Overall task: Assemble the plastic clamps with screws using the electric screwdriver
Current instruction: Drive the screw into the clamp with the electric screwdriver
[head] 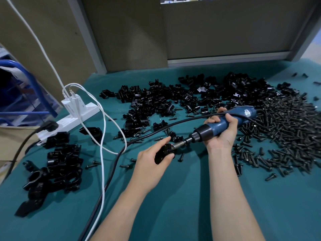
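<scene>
Two bare forearms, cut off at the bottom edge, over the green table [173, 209].
Left hand [151, 162] curls round a black plastic clamp [164, 153], mostly hidden by its fingers. Right hand [224, 134] grips the blue electric screwdriver [220, 126], bit against the clamp; screw not discernible. Clamp heap [60, 164] at left, nearest pieces blurred. Beyond: loose clamp parts [173, 98]; screw pile [286, 136] runs off the right edge.

Nothing here can be read with certainty. The electric screwdriver [242, 115] bears a pale label [247, 112] near its cord end, too blurred to read. Faint grey print on the white charger [72, 106] is equally illegible.
</scene>
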`<state>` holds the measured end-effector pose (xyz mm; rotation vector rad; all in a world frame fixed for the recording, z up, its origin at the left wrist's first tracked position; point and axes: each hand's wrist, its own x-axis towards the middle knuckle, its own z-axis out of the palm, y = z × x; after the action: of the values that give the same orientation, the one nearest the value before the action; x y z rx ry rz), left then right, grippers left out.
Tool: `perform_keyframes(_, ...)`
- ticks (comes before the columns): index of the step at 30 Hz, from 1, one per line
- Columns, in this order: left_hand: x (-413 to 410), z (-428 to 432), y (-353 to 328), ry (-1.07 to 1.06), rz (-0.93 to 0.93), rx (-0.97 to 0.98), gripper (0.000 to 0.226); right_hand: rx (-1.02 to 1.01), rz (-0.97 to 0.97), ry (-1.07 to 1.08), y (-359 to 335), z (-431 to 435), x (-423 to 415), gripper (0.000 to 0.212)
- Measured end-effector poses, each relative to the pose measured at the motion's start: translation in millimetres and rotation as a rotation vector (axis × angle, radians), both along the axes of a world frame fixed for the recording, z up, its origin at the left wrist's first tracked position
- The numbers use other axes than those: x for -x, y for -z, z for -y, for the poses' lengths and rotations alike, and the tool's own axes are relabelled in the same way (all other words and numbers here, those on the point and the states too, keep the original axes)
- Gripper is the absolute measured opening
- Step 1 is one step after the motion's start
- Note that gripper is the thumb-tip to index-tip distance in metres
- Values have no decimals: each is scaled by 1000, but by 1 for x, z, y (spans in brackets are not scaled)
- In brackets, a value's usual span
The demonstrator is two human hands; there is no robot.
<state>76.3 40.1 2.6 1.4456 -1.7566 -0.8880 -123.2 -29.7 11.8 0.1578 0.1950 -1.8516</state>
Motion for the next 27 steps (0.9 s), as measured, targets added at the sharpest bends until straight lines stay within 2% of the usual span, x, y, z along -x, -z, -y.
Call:
perform_keyframes(6,1,0,-2,-8,65,-19,49,22,-45,5,-1,-1,1,16)
perform_keyframes(10,2,2,3,-8,31,-16,50,43,-45,5,-3,-2,0,13)
perform_keyframes(16,6,1,0,-20,10,102,47,84,-49,24,-3,-2,-1,23)
perform_keyframes(19,9,-1,-1,-77,-10,113,52,86,-51,29,-3,-3,-1,12)
perform_keyframes(22,9,-1,0,-105,-38,55,57,81,-42,35,-3,-3,0,14)
perform_keyframes(25,9,0,0,-161,-133,-55,36,64,-31,41,-1,-1,1,24)
perform_keyframes(27,10,0,-1,-150,-169,-54,32,52,-35,44,0,-1,2,25)
